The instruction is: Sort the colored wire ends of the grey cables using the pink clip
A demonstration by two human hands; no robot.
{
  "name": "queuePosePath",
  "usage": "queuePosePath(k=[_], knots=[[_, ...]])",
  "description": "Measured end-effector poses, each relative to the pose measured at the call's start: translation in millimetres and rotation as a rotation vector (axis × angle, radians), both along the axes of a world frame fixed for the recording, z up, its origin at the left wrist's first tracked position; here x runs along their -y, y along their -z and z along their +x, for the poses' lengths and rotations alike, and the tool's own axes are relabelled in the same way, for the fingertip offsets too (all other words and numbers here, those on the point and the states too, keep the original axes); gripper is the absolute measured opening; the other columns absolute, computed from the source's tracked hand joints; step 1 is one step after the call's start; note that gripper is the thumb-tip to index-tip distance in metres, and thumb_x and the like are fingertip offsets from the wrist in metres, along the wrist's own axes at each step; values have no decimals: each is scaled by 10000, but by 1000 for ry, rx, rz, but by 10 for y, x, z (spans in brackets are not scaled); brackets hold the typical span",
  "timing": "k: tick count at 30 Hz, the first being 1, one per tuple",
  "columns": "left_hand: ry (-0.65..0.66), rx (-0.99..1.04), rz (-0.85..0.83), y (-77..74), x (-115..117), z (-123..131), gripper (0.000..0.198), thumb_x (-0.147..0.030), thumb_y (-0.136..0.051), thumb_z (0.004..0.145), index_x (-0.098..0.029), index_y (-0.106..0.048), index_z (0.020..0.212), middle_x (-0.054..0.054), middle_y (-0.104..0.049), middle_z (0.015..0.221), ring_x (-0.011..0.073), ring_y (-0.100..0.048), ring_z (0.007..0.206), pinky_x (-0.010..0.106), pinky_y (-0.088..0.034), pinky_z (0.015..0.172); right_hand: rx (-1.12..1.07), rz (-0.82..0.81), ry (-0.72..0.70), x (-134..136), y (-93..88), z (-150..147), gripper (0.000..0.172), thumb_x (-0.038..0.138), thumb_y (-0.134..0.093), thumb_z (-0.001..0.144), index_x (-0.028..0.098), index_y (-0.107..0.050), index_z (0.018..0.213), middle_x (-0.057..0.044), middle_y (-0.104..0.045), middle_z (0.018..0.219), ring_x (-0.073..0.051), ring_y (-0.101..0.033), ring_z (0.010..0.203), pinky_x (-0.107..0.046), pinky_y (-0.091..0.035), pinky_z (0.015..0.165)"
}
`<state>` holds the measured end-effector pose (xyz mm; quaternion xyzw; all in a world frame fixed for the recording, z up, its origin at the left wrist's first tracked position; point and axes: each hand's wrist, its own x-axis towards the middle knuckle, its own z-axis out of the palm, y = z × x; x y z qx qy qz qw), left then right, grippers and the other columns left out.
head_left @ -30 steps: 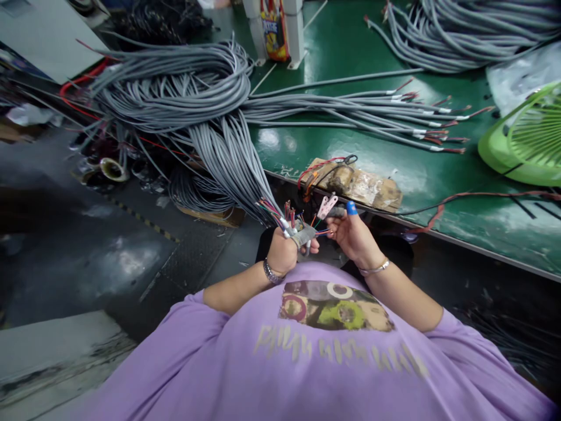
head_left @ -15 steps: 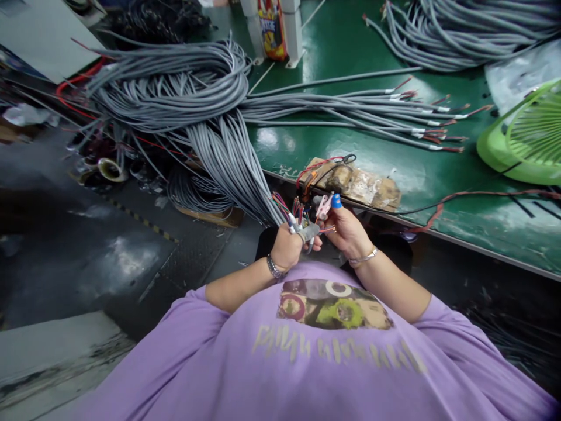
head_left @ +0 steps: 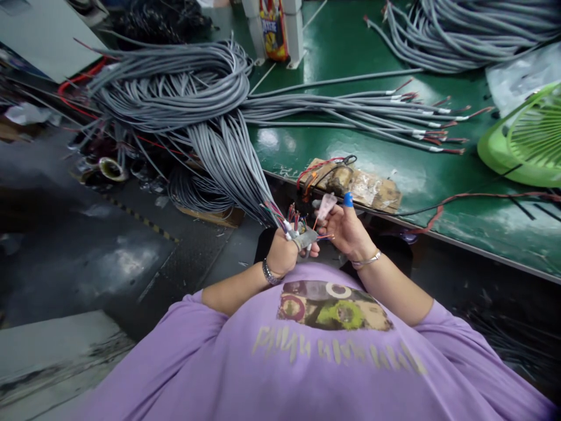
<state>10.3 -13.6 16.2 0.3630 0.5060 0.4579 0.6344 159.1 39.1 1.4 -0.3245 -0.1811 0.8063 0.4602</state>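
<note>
My left hand (head_left: 283, 252) is closed around the end of a grey cable (head_left: 304, 238), beside the bunched ends of other grey cables (head_left: 263, 199). Thin coloured wires (head_left: 274, 213) fan out from the cut ends near its knuckles, and a few short wires (head_left: 325, 237) point right from the held cable. My right hand (head_left: 350, 234) has curled fingers around a small pale pink clip-like piece (head_left: 326, 206), and its thumb, with a blue cover (head_left: 347, 199) on the tip, stands away from it. An orange wire (head_left: 315, 223) runs down from the pink piece.
Coiled grey cable (head_left: 175, 88) drapes over the green table (head_left: 350, 52), with stripped ends lying to the right. A wooden block (head_left: 372, 190) with wires sits at the near edge. A green fan (head_left: 526, 137) stands at the right, and more cable (head_left: 473, 35) lies behind it.
My right thumb has lifted away from the pale pink piece, which has turned a little. My left hand has shifted slightly left and down with the cable.
</note>
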Motion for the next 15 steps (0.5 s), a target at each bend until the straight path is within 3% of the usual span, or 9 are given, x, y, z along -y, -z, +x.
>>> queuePosePath(k=[7,15], knots=[[-74,-13,23,-50,-20,55,389,-497,-774,650,-139,-621,634,47,-682,548,135,-632,443,190,-378,398,78,82,86,-13,-33,-42,471,653,-693,758,184,-648,774,7,-641,668,-77,-479,528,-210,-422,496],[-89,-49,-33,-34,-98,104,391,-496,-783,633,-137,-629,621,64,-691,567,167,-674,521,199,-391,413,54,39,97,-37,61,-94,494,675,-720,710,187,-653,752,8,-617,641,-108,-497,556,-260,-422,533]])
